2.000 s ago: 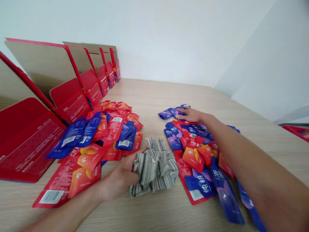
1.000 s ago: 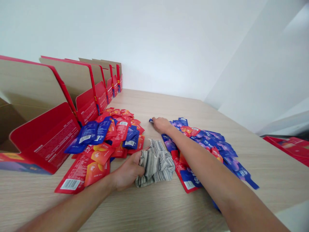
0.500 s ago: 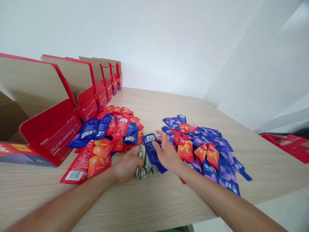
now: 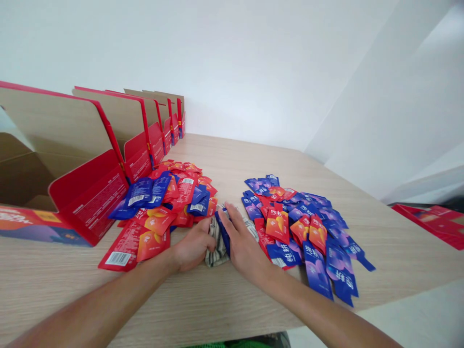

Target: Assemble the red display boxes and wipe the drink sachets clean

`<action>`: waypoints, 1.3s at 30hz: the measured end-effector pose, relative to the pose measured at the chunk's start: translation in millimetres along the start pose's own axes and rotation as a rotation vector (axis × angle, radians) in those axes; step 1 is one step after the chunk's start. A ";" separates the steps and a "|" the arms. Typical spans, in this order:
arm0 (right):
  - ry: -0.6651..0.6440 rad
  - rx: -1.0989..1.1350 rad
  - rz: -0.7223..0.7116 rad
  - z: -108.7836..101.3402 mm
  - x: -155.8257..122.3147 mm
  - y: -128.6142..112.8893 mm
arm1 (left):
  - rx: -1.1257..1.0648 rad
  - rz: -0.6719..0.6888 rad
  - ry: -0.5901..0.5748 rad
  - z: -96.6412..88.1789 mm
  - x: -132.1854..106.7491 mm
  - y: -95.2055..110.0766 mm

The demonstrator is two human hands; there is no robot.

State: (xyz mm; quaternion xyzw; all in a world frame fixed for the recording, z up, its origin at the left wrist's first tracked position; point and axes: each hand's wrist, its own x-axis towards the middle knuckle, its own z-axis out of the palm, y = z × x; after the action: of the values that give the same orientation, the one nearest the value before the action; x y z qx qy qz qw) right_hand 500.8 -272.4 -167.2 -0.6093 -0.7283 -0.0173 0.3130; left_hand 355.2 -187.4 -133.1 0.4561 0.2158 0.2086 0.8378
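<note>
My left hand (image 4: 194, 246) is closed on the left end of a black-and-white striped cloth (image 4: 216, 258) lying bunched on the table. My right hand (image 4: 242, 237) lies flat, fingers stretched out, over a blue sachet (image 4: 224, 232) on top of that cloth; most of the sachet is hidden beneath the fingers. To the left is a pile of red-orange sachets (image 4: 155, 220) mixed with some blue ones (image 4: 139, 191). Beyond my right hand spreads another pile, mainly blue sachets (image 4: 315, 270) with several red-orange ones (image 4: 278, 223) among them.
A row of open red cardboard boxes (image 4: 96, 188) stands along the left side, lids raised, reaching back to the white wall (image 4: 239, 67). At the far right, a red box (image 4: 431, 223) shows past the edge of the wooden table (image 4: 217, 309).
My right hand has flattened down over the blue sachet, which it was holding tilted above the cloth. My left hand keeps its grip on the cloth. The view has shifted slightly.
</note>
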 end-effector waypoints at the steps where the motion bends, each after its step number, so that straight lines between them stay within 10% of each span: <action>1: 0.002 -0.024 -0.013 0.3 -3.1 -2.1 | -0.001 0.003 0.001 0.7 -0.5 0.9; 13: -0.089 0.082 0.132 -31.9 -29.7 -28.4 | -0.007 0.012 -0.007 1.2 -2.4 3.5; 19: 0.171 0.257 0.368 -64.7 -26.3 -11.9 | -0.014 0.017 -0.087 1.6 -2.3 4.5; 29: 0.053 0.041 0.225 -16.8 -10.4 -11.4 | -0.014 0.016 -0.039 -1.1 -2.5 1.7; 39: -0.047 -0.070 0.203 -23.8 -19.5 -22.3 | 0.039 0.001 -0.020 -0.7 -1.2 2.4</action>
State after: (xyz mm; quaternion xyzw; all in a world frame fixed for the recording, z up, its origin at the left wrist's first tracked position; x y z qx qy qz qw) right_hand 492.3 -304.9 -149.4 -0.6908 -0.6690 0.0033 0.2743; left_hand 353.5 -186.4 -131.2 0.4746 0.2111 0.2000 0.8308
